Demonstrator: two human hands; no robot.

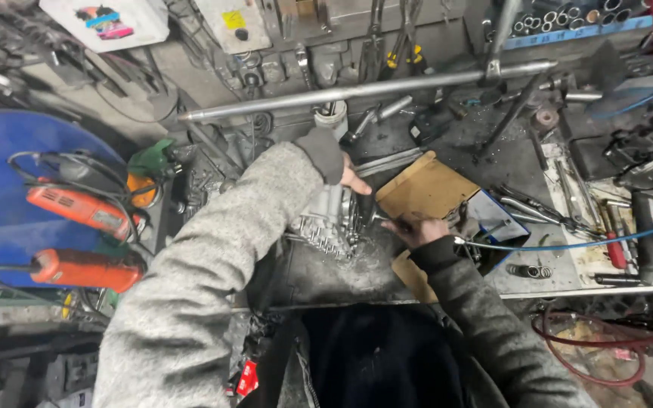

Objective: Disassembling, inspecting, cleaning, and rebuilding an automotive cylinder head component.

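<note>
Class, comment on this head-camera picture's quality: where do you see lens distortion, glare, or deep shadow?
Head view: wide-angle bending curves the long steel bar; glare glints off the finned metal part between the left hand and right hand; the bottom centre sinks into near-black shadow.

We see both arms in grey knit sleeves converging on the centre of the frame. Our left arm runs from the lower left upward, its dark cuff just before the left hand, whose fingers curl downward. Our right hand enters from the lower right, palm down, fingers closed in a grip.
</note>
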